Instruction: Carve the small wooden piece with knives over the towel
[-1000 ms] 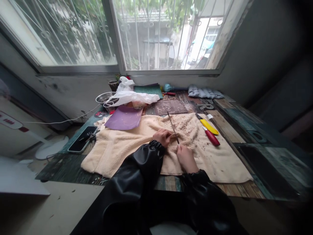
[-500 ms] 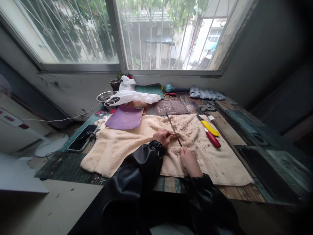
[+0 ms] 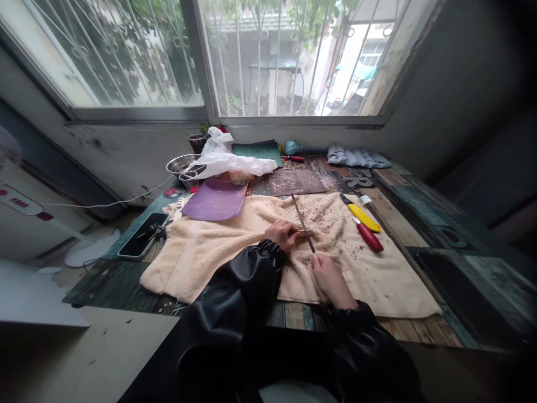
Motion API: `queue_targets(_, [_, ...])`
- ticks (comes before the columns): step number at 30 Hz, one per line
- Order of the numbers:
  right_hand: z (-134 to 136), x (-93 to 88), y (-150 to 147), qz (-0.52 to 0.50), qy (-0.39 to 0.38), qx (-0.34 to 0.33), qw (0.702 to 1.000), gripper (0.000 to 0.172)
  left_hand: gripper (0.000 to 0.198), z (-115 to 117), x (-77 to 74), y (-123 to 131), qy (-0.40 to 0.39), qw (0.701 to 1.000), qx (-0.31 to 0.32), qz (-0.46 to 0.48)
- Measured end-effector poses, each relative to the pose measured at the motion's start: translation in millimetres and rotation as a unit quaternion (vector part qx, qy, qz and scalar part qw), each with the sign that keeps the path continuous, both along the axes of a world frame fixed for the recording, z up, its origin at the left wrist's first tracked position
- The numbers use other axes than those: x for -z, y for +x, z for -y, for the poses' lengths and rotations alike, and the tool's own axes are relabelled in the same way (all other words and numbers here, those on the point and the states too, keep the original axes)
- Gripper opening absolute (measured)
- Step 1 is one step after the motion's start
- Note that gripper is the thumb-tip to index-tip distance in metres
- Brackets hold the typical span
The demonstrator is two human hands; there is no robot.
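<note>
Over a beige towel strewn with brown shavings, my left hand is closed around a small, thin piece of wood that sticks out to the right of the fingers. My right hand grips the near end of a long, narrow dark file. The file points away and slightly left, and its blade crosses the wood's tip. To the right on the towel lie a knife with a yellow handle and another with a red handle.
At the back left, a purple sheet, a white plastic bag and a metal bowl crowd together. A phone with keys on it lies left of the towel. A green mat and a grey padded bundle sit under the window.
The view has shifted slightly, so most things on the table appear a little further right. Both hands keep their grips, and the file still crosses the wood, with only a small change in position.
</note>
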State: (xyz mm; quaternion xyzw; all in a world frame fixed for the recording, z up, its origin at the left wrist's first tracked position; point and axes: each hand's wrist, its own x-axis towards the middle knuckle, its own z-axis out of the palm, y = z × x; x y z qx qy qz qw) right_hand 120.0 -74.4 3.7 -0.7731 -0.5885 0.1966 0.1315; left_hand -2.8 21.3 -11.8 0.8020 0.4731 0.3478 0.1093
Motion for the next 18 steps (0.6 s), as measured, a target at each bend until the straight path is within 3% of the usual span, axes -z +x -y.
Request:
queue_targets(5, [21.4, 2.9, 1.7, -0.014, -0.007, -0.008, 1.000, 0.037, 0.015, -3.6, -1.5, -1.4, -0.033, 0.999, -0.033, 0.012])
queue_targets(9, [6.8, 2.5, -3.2, -0.002, -0.006, 0.004, 1.000, 0.037, 0.013, -2.9, 0.4, -2.2, -0.006, 1.000, 0.007, 0.018])
queue_targets(13, [-12.0, -0.1, -5.7, 0.014, 0.006, 0.009, 1.000, 0.036, 0.013, -2.4, 1.2, -2.3, -0.008, 1.000, 0.006, 0.018])
queue_targets(18, [3.5, 5.5, -1.2, -0.025, 0.006, 0.001, 1.000, 0.036, 0.014, -3.3, -1.0, -1.7, -0.020, 0.999, -0.021, 0.022])
